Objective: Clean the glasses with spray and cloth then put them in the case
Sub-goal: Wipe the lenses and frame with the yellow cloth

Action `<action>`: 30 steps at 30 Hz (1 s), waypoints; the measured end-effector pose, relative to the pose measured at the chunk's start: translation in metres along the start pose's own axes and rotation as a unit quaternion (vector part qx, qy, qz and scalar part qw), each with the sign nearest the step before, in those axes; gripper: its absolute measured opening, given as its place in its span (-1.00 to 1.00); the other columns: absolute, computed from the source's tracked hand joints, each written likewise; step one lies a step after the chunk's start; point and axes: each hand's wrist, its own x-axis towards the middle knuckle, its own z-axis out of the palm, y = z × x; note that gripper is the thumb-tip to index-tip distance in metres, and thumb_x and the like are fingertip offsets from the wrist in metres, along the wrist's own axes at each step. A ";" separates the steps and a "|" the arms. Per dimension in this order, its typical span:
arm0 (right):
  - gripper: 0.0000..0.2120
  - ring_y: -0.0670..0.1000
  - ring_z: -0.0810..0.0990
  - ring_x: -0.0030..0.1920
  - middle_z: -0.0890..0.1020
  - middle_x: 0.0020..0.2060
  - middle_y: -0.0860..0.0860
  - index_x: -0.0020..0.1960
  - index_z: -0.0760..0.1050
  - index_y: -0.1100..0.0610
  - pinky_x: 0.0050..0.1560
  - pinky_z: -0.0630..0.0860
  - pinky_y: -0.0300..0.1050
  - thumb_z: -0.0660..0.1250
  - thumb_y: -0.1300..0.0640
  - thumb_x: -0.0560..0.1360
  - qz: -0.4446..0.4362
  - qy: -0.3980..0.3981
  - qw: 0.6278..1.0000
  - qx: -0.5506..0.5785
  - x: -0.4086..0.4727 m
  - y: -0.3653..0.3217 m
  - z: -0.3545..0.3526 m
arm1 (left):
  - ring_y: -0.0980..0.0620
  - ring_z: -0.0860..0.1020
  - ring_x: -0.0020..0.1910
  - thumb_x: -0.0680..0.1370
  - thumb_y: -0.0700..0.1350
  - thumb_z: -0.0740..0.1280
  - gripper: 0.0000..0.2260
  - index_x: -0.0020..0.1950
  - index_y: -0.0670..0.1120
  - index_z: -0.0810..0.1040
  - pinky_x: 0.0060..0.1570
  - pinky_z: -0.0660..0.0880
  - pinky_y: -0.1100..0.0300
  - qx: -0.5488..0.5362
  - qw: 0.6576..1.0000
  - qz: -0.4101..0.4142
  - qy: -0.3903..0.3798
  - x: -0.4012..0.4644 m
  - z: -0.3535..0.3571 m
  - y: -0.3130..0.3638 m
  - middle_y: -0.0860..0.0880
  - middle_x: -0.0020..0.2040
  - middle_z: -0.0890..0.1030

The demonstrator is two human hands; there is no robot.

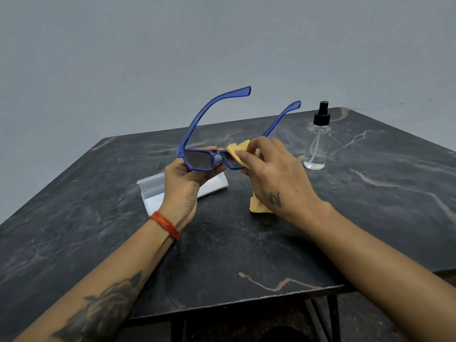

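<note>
Glossy plastic glasses, marble-look table

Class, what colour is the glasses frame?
The glasses frame is translucent blue, seen best in the head view.

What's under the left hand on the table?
The white case, lying open on the table. The left hand covers its middle, so whether anything lies inside cannot be seen.

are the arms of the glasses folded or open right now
Open. Both arms of the glasses stick up and away from the frame, which the left hand holds while the right hand presses the cloth on one lens.
</note>
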 end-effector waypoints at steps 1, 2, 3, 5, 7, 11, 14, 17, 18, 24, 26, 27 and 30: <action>-0.65 0.13 0.50 -0.24 0.56 -0.14 0.17 0.03 0.60 0.27 -0.40 0.31 -0.18 0.52 0.38 0.26 0.006 -0.001 1.000 -0.002 0.000 0.000 0.000 | -0.03 0.65 -0.13 0.24 -0.26 0.44 -0.85 -0.22 -0.13 0.66 -0.15 0.59 0.18 -0.002 1.000 0.000 0.001 0.000 0.000 0.000 -0.05 -0.20 0.69; -0.67 0.13 0.49 -0.26 0.55 -0.16 0.17 0.00 0.60 0.28 -0.43 0.36 -0.16 0.52 0.38 0.25 0.012 -0.001 1.000 0.000 -0.001 0.000 0.001 | -0.03 0.65 -0.14 0.24 -0.28 0.43 -0.85 -0.23 -0.14 0.66 -0.16 0.59 0.18 -0.006 1.000 0.000 0.002 0.000 0.000 0.000 -0.05 -0.21 0.69; -0.70 0.13 0.49 -0.29 0.54 -0.18 0.17 -0.03 0.59 0.29 -0.46 0.40 -0.14 0.51 0.39 0.25 0.019 -0.001 1.000 0.007 -0.001 -0.001 0.002 | -0.03 0.65 -0.15 0.24 -0.28 0.43 -0.85 -0.23 -0.14 0.66 -0.16 0.59 0.17 -0.010 1.000 0.001 0.002 0.000 0.000 0.000 -0.05 -0.21 0.69; -0.78 0.13 0.48 -0.35 0.53 -0.22 0.17 -0.12 0.57 0.31 -0.51 0.45 -0.11 0.51 0.39 0.26 0.032 0.005 0.999 0.024 -0.002 -0.001 0.003 | -0.02 0.65 -0.15 0.22 -0.27 0.44 -0.85 -0.25 -0.11 0.67 -0.15 0.59 0.17 -0.008 1.000 0.004 0.004 0.000 0.001 0.000 -0.03 -0.22 0.69; -0.83 0.11 0.44 -0.42 0.52 -0.28 0.16 -0.20 0.53 0.32 -0.53 0.41 -0.16 0.50 0.39 0.28 0.032 0.023 0.998 0.041 -0.002 -0.001 0.003 | 0.00 0.65 -0.16 0.21 -0.26 0.44 -0.85 -0.24 -0.12 0.66 -0.15 0.59 0.17 -0.014 1.000 0.004 0.008 -0.001 0.002 0.002 -0.02 -0.23 0.69; -0.89 0.09 0.44 -0.44 0.53 -0.31 0.15 -0.23 0.52 0.31 -0.49 0.39 -0.18 0.46 0.34 0.37 0.008 0.061 0.994 0.095 -0.003 -0.002 0.001 | 0.03 0.65 -0.21 0.22 -0.29 0.42 -0.82 -0.20 -0.18 0.61 -0.19 0.59 0.20 -0.035 0.999 -0.007 0.020 -0.002 0.005 0.004 -0.01 -0.26 0.69; -0.95 0.12 0.51 -0.36 0.57 -0.25 0.15 -0.16 0.56 0.30 -0.46 0.49 -0.04 0.42 0.32 0.42 -0.021 0.078 0.991 0.107 -0.002 -0.005 0.001 | 0.02 0.65 -0.20 0.23 -0.28 0.42 -0.82 -0.18 -0.18 0.61 -0.17 0.59 0.20 -0.036 0.999 -0.006 0.013 -0.004 0.006 0.005 -0.02 -0.25 0.69; -0.94 0.12 0.55 -0.30 0.60 -0.22 0.13 -0.11 0.59 0.28 -0.46 0.50 -0.02 0.39 0.27 0.46 -0.029 0.095 0.990 0.102 -0.002 -0.006 0.002 | 0.02 0.65 -0.20 0.24 -0.27 0.41 -0.81 -0.16 -0.20 0.60 -0.15 0.59 0.19 -0.040 0.999 -0.013 0.011 -0.004 0.007 0.006 -0.02 -0.25 0.69; -0.93 0.11 0.56 -0.30 0.60 -0.21 0.12 -0.11 0.60 0.27 -0.46 0.50 -0.02 0.39 0.25 0.47 -0.027 0.099 0.990 0.095 -0.002 -0.005 0.001 | 0.02 0.65 -0.20 0.24 -0.27 0.41 -0.82 -0.17 -0.19 0.60 -0.16 0.59 0.20 -0.042 0.999 -0.015 0.011 -0.004 0.008 0.007 -0.03 -0.25 0.69; -0.78 0.12 0.56 -0.29 0.60 -0.24 0.13 -0.12 0.59 0.27 -0.40 0.52 -0.04 0.29 0.11 0.50 -0.005 0.108 0.989 0.097 0.002 0.001 0.000 | 0.01 0.66 -0.23 0.26 -0.28 0.40 -0.88 -0.22 -0.17 0.63 -0.19 0.59 0.23 -0.054 0.998 -0.033 0.001 -0.004 0.008 0.009 -0.05 -0.26 0.69; -0.76 0.12 0.55 -0.30 0.59 -0.26 0.13 -0.14 0.59 0.28 -0.34 0.49 -0.07 0.28 0.11 0.51 0.003 0.124 0.985 0.119 0.003 0.002 -0.001 | -0.01 0.66 -0.26 0.26 -0.26 0.41 -0.86 -0.20 -0.19 0.60 -0.21 0.58 0.24 -0.042 0.999 -0.034 0.002 -0.004 0.008 0.010 -0.06 -0.28 0.69; -0.77 0.10 0.54 -0.30 0.58 -0.27 0.12 -0.14 0.59 0.29 -0.29 0.46 -0.14 0.28 0.12 0.51 0.009 0.134 0.982 0.129 0.004 0.003 -0.002 | -0.01 0.66 -0.28 0.25 -0.25 0.41 -0.85 -0.20 -0.20 0.60 -0.22 0.58 0.24 -0.035 0.999 -0.034 0.001 -0.004 0.008 0.010 -0.06 -0.29 0.69; -0.82 0.01 0.48 -0.26 0.58 -0.27 0.10 -0.13 0.59 0.29 -0.20 0.31 -0.34 0.33 0.16 0.49 0.031 0.156 0.975 0.156 0.005 0.005 -0.003 | -0.03 0.66 -0.28 0.26 -0.24 0.42 -0.84 -0.19 -0.21 0.57 -0.22 0.58 0.22 -0.007 1.000 -0.026 -0.006 -0.004 0.007 0.011 -0.06 -0.29 0.69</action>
